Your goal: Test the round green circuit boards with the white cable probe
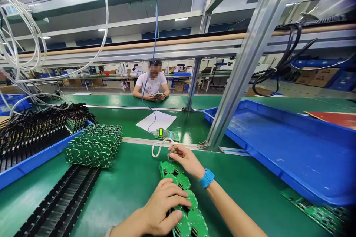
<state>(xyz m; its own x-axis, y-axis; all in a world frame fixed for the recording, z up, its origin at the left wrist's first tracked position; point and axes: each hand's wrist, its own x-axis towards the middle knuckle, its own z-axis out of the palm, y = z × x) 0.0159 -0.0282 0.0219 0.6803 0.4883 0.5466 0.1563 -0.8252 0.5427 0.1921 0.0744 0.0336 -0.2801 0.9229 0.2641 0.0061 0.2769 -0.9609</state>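
Note:
A panel of round green circuit boards (196,213) lies lengthwise on the green bench in front of me. My left hand (167,203) rests on top of it, fingers apart and slightly bent, the thumb lying on a board. At the panel's far end, my right hand (187,159) pinches a small grey-brown piece (171,152), partly covered by the fingers; its kind is unclear. A white cable (156,152) loops beside that piece. Just beyond sits a small green circuit board with a lit yellow-green display (160,132) and a blue wire (154,118).
Stacked round green boards (93,146) stand at left by a black slotted rack (59,200). A blue tray (71,139) holds black-cabled parts. To the right are a metal post (247,59), a large blue tray (294,148) and green boards (317,207). A person (152,81) sits opposite.

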